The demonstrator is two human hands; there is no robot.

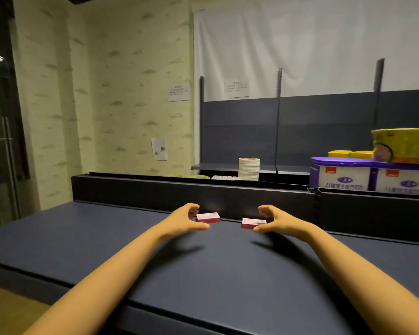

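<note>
I log left hand and right hand half-open, empty, flanking left box and right box mid-frame; a shallow pinch could skid either away

Bare left hand, bare right hand, long bare forearms

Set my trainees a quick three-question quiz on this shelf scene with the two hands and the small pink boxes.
1. True or false: the left pink box lies on top of the right pink box.
2. What stands behind the black divider? A a white round stack; B a kettle; C shoes.
3. Fill in: both boxes lie on the dark ___ shelf.
Key: 1 false; 2 A; 3 blue.
</note>
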